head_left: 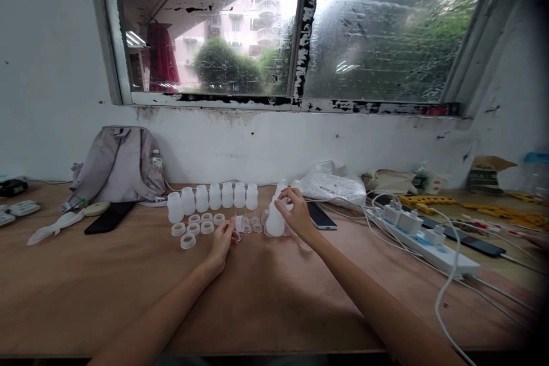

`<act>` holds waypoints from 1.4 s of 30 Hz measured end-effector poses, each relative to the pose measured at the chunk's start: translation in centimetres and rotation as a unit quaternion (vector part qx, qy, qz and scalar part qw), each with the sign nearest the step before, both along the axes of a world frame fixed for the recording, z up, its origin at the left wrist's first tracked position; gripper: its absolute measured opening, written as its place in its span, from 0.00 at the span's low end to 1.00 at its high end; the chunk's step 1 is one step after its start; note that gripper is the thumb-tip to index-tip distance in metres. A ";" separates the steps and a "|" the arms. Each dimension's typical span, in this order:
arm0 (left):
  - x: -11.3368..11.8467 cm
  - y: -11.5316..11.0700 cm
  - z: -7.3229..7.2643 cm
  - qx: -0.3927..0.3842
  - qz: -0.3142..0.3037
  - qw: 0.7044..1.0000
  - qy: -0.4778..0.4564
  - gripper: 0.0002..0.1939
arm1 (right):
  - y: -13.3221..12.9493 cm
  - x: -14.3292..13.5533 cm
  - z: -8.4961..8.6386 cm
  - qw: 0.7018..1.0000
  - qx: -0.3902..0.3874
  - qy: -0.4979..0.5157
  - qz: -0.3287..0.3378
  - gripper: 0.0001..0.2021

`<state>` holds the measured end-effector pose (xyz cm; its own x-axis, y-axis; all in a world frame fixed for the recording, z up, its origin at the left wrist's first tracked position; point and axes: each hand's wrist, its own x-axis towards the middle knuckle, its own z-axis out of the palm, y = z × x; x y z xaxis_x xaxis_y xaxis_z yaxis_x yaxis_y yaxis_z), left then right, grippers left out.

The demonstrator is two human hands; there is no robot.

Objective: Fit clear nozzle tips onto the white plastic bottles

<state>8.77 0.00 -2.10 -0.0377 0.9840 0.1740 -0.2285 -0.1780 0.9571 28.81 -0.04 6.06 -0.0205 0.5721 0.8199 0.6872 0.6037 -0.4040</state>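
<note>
Pinching white bottle (275, 223): right hand (297, 214) | left hand (222, 245): cannot tell | brown table (128, 280) | 2-pane window (302, 40)

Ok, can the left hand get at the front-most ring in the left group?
Probably yes: the ring lies just left of the left hand, with nothing visible between them, though its fingers may first need to leave the clear piece.
</note>
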 end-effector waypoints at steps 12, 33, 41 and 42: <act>0.1 -0.5 1.0 -0.015 -0.009 1.000 -0.020 0.22 | -1.6 -2.9 -5.5 0.978 -0.171 -0.020 0.118 0.27; -0.3 -0.6 1.0 0.021 -0.011 1.000 -0.003 0.16 | -2.2 -2.5 -5.0 0.966 -0.061 -0.243 0.057 0.21; -0.8 0.2 0.5 0.002 -0.016 0.997 -0.073 0.20 | -1.8 -2.3 -5.3 0.969 -0.052 -0.236 0.056 0.22; -0.8 0.3 0.5 -0.014 -0.013 0.997 -0.068 0.21 | -1.8 -2.3 -5.3 0.967 -0.049 -0.244 0.057 0.22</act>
<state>7.97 0.32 -1.64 -0.0327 0.9894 0.1418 -0.3614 -0.1440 0.9212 26.48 -1.88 0.71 -0.4595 0.6175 0.6384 0.7416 0.6622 -0.1067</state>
